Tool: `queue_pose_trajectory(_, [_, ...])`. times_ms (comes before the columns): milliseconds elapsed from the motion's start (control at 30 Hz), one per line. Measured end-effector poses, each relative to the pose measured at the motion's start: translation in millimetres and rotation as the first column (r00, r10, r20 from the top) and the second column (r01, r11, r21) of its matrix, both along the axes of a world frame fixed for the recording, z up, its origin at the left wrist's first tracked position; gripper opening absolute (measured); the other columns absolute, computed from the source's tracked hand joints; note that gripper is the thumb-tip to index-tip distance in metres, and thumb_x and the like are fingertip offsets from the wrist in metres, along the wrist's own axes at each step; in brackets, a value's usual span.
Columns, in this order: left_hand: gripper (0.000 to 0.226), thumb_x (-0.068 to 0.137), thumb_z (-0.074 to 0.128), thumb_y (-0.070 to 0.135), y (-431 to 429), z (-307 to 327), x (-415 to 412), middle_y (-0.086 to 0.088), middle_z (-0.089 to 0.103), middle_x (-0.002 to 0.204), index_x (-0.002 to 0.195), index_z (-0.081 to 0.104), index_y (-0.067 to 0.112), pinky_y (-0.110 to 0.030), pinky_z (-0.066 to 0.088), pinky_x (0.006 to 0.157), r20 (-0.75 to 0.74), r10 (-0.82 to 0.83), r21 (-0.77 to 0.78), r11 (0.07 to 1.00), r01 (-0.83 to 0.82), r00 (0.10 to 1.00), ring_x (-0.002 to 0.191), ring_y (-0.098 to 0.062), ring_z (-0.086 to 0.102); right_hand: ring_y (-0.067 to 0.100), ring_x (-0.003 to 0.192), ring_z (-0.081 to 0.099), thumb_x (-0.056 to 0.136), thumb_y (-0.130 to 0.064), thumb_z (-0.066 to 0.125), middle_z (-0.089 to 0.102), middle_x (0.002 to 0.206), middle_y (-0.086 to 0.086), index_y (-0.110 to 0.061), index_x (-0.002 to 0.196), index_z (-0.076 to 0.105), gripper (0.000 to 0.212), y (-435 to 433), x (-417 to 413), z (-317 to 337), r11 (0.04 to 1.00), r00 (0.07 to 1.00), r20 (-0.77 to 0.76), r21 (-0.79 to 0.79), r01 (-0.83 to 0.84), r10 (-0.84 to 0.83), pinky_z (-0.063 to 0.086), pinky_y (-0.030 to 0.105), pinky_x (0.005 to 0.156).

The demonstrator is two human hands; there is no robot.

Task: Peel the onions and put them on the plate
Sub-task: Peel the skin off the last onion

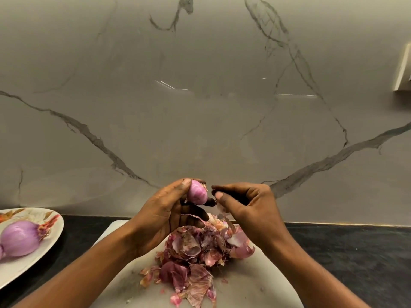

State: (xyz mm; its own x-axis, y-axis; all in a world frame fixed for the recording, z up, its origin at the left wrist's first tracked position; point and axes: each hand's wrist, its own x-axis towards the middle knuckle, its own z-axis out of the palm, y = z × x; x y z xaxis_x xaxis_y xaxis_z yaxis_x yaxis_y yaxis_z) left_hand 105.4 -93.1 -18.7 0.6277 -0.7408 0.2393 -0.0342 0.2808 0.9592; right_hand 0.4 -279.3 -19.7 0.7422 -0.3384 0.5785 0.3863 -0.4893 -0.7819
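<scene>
My left hand [164, 214] grips a small, mostly peeled purple onion [196, 192] between thumb and fingers, held above the white cutting board [255, 278]. My right hand [240, 203] is just to the right of it, and its thumb and fingers pinch a thin strip of onion skin [222, 211] that hangs down. A heap of purple and brown onion peels [200, 254] lies on the board under both hands. At the left edge a patterned plate [29, 265] carries a peeled onion [21, 237]; part of a second one shows at the frame edge.
The board rests on a dark countertop [347, 247]. A grey marble backsplash [200, 107] rises right behind the hands. A pale object [403, 67] juts in at the upper right edge.
</scene>
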Motion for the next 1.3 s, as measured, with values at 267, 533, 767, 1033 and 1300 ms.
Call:
queue_pose_trajectory(267, [0.041,0.1,0.057,0.037,-3,-2,-2,-0.017,0.077,0.111,0.124,0.065,0.005,-0.041,0.065,0.086,0.147,0.091,0.065,0.993,-0.101,0.985,0.092,-0.032,0.076,-0.003,0.091,0.075,0.09,-0.023,0.084,0.08,0.107,-0.014,-0.022,0.126,0.077,0.037,11,-7,-1,0.942,0.996,0.084,-0.335,0.016,0.013,0.061,0.017,0.075])
queue_pose_trajectory(533, [0.041,0.101,0.059,0.037,-2,-2,-3,-0.02,0.079,0.101,0.121,0.062,0.001,-0.043,0.065,0.077,0.211,0.119,0.146,0.978,-0.152,0.97,0.085,-0.04,0.077,0.007,0.075,0.077,0.094,-0.026,0.076,0.081,0.091,-0.015,-0.024,0.113,0.082,0.02,10,-7,-1,0.947,0.997,0.082,-0.322,0.013,0.014,0.064,0.033,0.064])
queue_pose_trajectory(767, [0.045,0.102,0.057,0.039,-1,0,-4,-0.023,0.078,0.104,0.122,0.062,-0.001,-0.043,0.065,0.079,0.19,0.085,0.145,0.983,-0.113,0.978,0.09,-0.044,0.077,0.014,0.071,0.077,0.093,-0.012,0.071,0.081,0.083,-0.008,-0.021,0.103,0.085,0.02,6,-3,-4,0.958,0.994,0.097,-0.279,0.073,-0.047,0.064,0.042,0.063])
queue_pose_trajectory(1033, [0.044,0.092,0.068,0.022,2,5,-2,-0.025,0.072,0.121,0.133,0.063,0.007,-0.035,0.066,0.081,-0.04,0.042,-0.068,0.997,-0.045,0.998,0.097,-0.04,0.075,0.006,0.08,0.078,0.098,-0.008,0.069,0.081,0.095,-0.003,-0.016,0.11,0.08,0.019,1,-1,-1,0.99,0.993,0.041,-0.084,0.113,-0.11,0.066,0.029,0.076])
queue_pose_trajectory(1300, [0.042,0.096,0.065,0.016,0,6,-3,-0.026,0.073,0.121,0.134,0.058,0.001,-0.028,0.064,0.078,-0.04,0.052,-0.114,0.992,-0.057,0.998,0.101,-0.033,0.077,0.0,0.097,0.076,0.085,-0.019,0.087,0.08,0.108,-0.012,-0.019,0.121,0.078,0.037,12,-4,-2,0.957,0.988,0.152,-0.29,0.016,0.03,0.064,0.023,0.082])
